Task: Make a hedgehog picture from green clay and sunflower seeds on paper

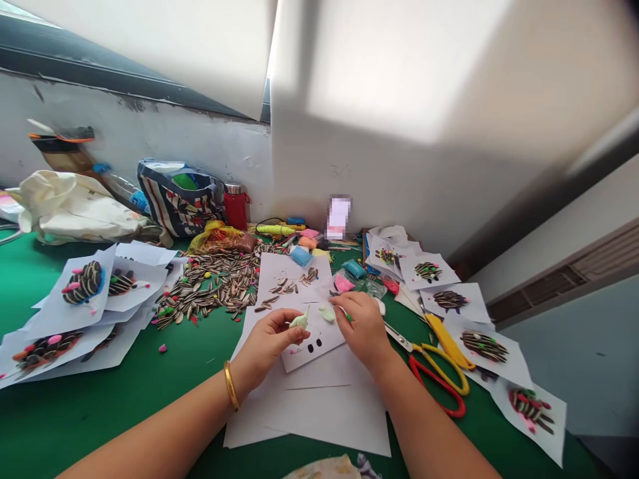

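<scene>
Between the thumb and fingers of my left hand is a lump of pale green modelling clay, with a thin strand pulled up from it. My right hand has its fingertips closed on a second piece of pale green clay; a bit of darker green shows by its fingers. Under both hands lies a small white sheet with dark oval spots and pink marks. Larger white sheets are stacked beneath it. Sunflower seeds are scattered on the paper just beyond my hands.
A heap of striped seeds spreads left of the paper. Seed-and-clay pictures lie at left and right. Red-and-yellow scissors rest near my right forearm. Clay packets, a red bottle and a striped bag stand farther back.
</scene>
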Action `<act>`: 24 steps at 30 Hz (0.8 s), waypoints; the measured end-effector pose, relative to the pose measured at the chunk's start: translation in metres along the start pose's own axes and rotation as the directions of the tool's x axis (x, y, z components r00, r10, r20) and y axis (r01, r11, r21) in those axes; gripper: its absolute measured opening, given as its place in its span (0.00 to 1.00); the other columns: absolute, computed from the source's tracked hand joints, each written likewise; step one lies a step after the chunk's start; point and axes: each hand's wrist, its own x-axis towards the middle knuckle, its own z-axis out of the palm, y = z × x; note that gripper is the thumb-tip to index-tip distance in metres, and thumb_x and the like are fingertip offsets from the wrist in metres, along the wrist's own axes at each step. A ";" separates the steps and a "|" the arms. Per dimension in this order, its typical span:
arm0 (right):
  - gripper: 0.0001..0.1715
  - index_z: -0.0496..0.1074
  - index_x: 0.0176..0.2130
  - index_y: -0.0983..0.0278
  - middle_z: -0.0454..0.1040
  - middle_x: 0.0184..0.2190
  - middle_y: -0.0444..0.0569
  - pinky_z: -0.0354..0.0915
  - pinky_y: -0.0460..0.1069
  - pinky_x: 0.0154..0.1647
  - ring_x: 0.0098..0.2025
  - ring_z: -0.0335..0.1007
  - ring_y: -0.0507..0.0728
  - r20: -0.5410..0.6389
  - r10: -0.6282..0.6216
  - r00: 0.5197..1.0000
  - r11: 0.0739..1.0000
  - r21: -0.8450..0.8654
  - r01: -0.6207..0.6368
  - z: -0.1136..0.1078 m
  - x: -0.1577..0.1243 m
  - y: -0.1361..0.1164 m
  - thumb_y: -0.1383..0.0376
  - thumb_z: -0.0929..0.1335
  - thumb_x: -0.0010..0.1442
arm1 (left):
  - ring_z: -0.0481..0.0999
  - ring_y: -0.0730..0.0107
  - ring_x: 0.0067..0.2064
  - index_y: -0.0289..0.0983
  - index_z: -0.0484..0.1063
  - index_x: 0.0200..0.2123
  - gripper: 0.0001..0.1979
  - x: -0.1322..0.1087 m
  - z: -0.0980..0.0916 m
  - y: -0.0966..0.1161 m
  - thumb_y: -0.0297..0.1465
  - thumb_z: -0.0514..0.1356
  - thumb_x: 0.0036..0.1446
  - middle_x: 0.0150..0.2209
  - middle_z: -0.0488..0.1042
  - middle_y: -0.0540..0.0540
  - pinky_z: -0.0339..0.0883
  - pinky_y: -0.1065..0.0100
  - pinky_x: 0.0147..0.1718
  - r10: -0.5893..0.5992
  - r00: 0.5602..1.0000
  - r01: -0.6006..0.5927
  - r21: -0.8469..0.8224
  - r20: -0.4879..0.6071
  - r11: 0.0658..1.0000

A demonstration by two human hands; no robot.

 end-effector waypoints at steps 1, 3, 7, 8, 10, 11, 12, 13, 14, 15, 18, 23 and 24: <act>0.14 0.75 0.48 0.59 0.77 0.43 0.51 0.63 0.56 0.49 0.46 0.69 0.59 -0.024 -0.036 0.999 0.994 0.099 0.038 0.000 -0.001 -0.005 0.68 0.64 0.65 | 0.79 0.64 0.37 0.36 0.73 0.40 0.21 0.000 0.001 0.001 0.39 0.71 0.45 0.32 0.78 0.47 0.69 0.67 0.35 0.002 1.000 -0.002 -0.002 0.007 1.000; 0.18 0.72 0.52 0.59 0.76 0.45 0.50 0.65 0.55 0.50 0.48 0.70 0.57 -0.004 -0.095 0.995 0.955 0.281 0.093 0.002 -0.004 -0.016 0.69 0.63 0.65 | 0.78 0.66 0.36 0.35 0.73 0.39 0.20 -0.001 0.002 0.002 0.37 0.72 0.44 0.32 0.76 0.48 0.68 0.69 0.33 0.005 0.999 -0.005 -0.006 0.036 1.000; 0.20 0.72 0.53 0.58 0.76 0.46 0.50 0.67 0.54 0.49 0.48 0.70 0.57 0.072 -0.168 0.983 0.897 0.424 0.122 0.009 -0.009 -0.033 0.70 0.64 0.63 | 0.76 0.70 0.34 0.37 0.71 0.38 0.19 -0.001 0.003 0.001 0.35 0.72 0.44 0.31 0.74 0.51 0.68 0.70 0.31 0.035 0.998 -0.033 -0.035 0.055 0.999; 0.20 0.72 0.53 0.58 0.76 0.45 0.50 0.67 0.54 0.49 0.47 0.70 0.57 0.071 -0.172 0.982 0.893 0.432 0.125 0.011 -0.010 -0.035 0.70 0.64 0.62 | 0.76 0.70 0.33 0.38 0.70 0.40 0.21 0.000 0.002 0.000 0.34 0.72 0.44 0.31 0.74 0.52 0.68 0.70 0.31 0.040 0.998 -0.038 -0.046 0.043 0.998; 0.18 0.73 0.51 0.58 0.76 0.43 0.50 0.67 0.53 0.48 0.46 0.70 0.57 0.058 -0.168 0.984 0.892 0.434 0.127 0.012 -0.010 -0.036 0.69 0.66 0.62 | 0.76 0.70 0.33 0.40 0.69 0.45 0.25 0.000 0.001 -0.002 0.34 0.72 0.44 0.31 0.74 0.52 0.69 0.69 0.31 0.047 0.998 -0.045 -0.047 0.032 0.998; 0.16 0.74 0.49 0.58 0.76 0.42 0.50 0.67 0.53 0.47 0.45 0.71 0.57 0.057 -0.163 0.985 0.895 0.428 0.123 0.012 -0.010 -0.036 0.69 0.66 0.61 | 0.75 0.70 0.33 0.40 0.69 0.47 0.27 0.000 0.001 -0.003 0.34 0.72 0.44 0.32 0.75 0.51 0.69 0.68 0.32 0.051 0.998 -0.050 -0.026 0.039 0.998; 0.14 0.75 0.47 0.58 0.76 0.41 0.49 0.67 0.53 0.47 0.45 0.71 0.57 0.057 -0.156 0.986 0.901 0.418 0.119 0.012 -0.010 -0.036 0.68 0.67 0.61 | 0.75 0.70 0.33 0.39 0.71 0.48 0.27 0.001 0.000 -0.004 0.34 0.72 0.44 0.32 0.76 0.50 0.70 0.67 0.33 0.057 0.997 -0.058 0.010 0.050 0.998; 0.12 0.75 0.45 0.58 0.76 0.40 0.49 0.67 0.53 0.46 0.44 0.71 0.57 0.059 -0.148 0.987 0.909 0.402 0.112 0.011 -0.010 -0.035 0.67 0.67 0.62 | 0.75 0.70 0.33 0.38 0.73 0.47 0.25 0.001 0.000 -0.004 0.35 0.71 0.44 0.33 0.77 0.48 0.70 0.66 0.34 0.068 0.996 -0.071 0.054 0.055 0.996; 0.10 0.76 0.43 0.58 0.76 0.39 0.49 0.66 0.54 0.46 0.44 0.71 0.57 0.059 -0.136 0.989 0.919 0.381 0.104 0.011 -0.011 -0.035 0.67 0.68 0.62 | 0.74 0.69 0.33 0.37 0.75 0.46 0.23 0.000 0.000 -0.004 0.35 0.71 0.45 0.33 0.77 0.47 0.70 0.66 0.34 0.079 0.995 -0.084 0.100 0.054 0.991; 0.08 0.76 0.42 0.58 0.76 0.39 0.49 0.66 0.54 0.46 0.43 0.71 0.58 0.054 -0.118 0.992 0.929 0.358 0.091 0.011 -0.011 -0.035 0.66 0.68 0.62 | 0.74 0.69 0.33 0.36 0.77 0.43 0.20 0.000 0.001 -0.003 0.36 0.71 0.45 0.33 0.78 0.46 0.71 0.66 0.34 0.091 0.995 -0.096 0.141 0.045 0.985; 0.06 0.74 0.40 0.59 0.76 0.37 0.50 0.65 0.55 0.45 0.42 0.70 0.59 0.009 -0.043 0.999 0.951 0.308 0.038 0.008 -0.011 -0.035 0.62 0.69 0.62 | 0.76 0.66 0.34 0.37 0.79 0.37 0.16 -0.002 0.002 0.000 0.38 0.70 0.44 0.41 0.78 0.43 0.71 0.66 0.31 0.139 0.990 -0.135 0.201 -0.004 0.970; 0.13 0.72 0.47 0.58 0.75 0.40 0.51 0.66 0.54 0.46 0.44 0.69 0.59 0.012 -0.098 0.995 0.912 0.400 0.086 0.005 -0.012 -0.037 0.58 0.65 0.65 | 0.74 0.69 0.30 0.36 0.79 0.33 0.14 -0.004 0.004 0.005 0.39 0.70 0.45 0.37 0.77 0.44 0.70 0.67 0.29 0.137 0.991 -0.132 0.178 -0.013 0.975; 0.16 0.72 0.50 0.58 0.75 0.41 0.51 0.66 0.55 0.46 0.45 0.69 0.59 0.023 -0.130 0.991 0.903 0.415 0.109 0.006 -0.012 -0.038 0.55 0.66 0.65 | 0.74 0.69 0.30 0.36 0.79 0.35 0.15 -0.004 0.005 0.006 0.38 0.70 0.44 0.32 0.77 0.46 0.70 0.67 0.29 0.127 0.992 -0.123 0.153 -0.022 0.981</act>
